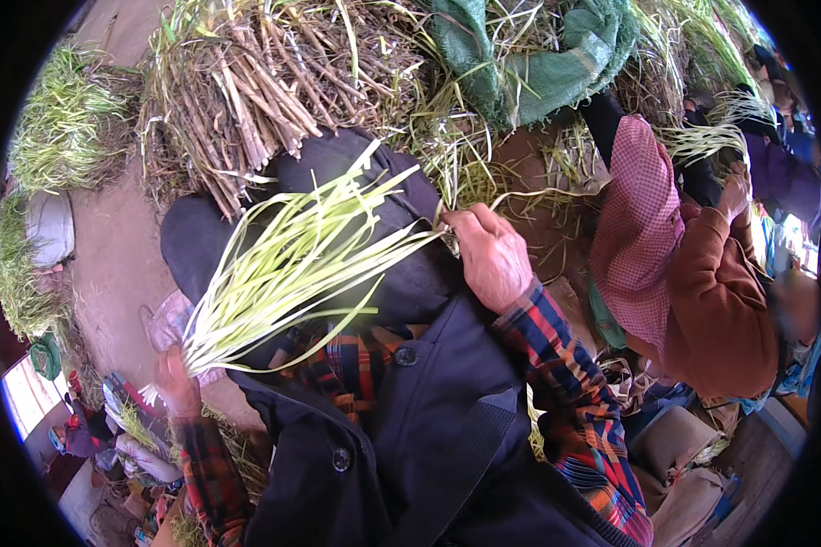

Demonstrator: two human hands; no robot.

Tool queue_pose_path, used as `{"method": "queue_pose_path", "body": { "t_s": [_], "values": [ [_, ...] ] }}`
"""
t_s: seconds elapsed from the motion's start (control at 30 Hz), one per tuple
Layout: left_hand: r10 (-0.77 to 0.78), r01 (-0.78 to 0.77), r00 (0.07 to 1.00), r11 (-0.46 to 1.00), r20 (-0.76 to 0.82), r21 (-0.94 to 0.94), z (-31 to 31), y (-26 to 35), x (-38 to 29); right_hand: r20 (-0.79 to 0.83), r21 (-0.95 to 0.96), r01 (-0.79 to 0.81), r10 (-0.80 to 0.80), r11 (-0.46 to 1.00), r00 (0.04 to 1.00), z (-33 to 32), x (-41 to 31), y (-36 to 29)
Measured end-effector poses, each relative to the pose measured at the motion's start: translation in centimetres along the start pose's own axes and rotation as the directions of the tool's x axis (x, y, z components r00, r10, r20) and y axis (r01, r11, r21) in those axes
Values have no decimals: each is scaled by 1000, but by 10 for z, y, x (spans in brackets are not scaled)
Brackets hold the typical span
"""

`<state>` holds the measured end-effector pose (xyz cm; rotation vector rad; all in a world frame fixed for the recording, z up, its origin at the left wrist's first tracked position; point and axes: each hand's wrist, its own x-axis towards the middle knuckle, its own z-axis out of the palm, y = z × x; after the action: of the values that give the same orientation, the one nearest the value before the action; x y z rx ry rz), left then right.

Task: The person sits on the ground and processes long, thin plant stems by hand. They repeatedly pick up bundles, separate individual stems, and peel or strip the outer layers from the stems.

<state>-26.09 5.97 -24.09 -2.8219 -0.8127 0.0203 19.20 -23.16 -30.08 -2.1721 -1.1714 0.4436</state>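
Observation:
A loose bunch of long, flat, pale yellow-green leaves [294, 267] spreads above my dark-trousered knees. At the lower left, my left hand [178, 386] is closed around the whitish end of the bunch. My right hand [490, 256], fingers bent together, pinches leaf tips at the bunch's other end; some drier strands lie by its fingertips, and a thin pale one trails off to the right. Just beyond my knees lies a large heap of brown stalks with roots [260, 102].
A green woven sack [554, 75] lies beyond the stalks, with leaf scraps [465, 157] near it. Close on the right sits a person in a brown top [718, 308], holding pale leaves [708, 140]. Green leafy heaps [68, 123] stand at the left.

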Motion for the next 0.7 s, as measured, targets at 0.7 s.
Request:
{"method": "queue_pose_path", "body": {
  "t_s": [0.7],
  "values": [
    [39, -44, 996, 997, -77, -65, 9, -1, 4, 203, 259, -67, 13, 963, 979, -21, -4, -10]
  ]
}}
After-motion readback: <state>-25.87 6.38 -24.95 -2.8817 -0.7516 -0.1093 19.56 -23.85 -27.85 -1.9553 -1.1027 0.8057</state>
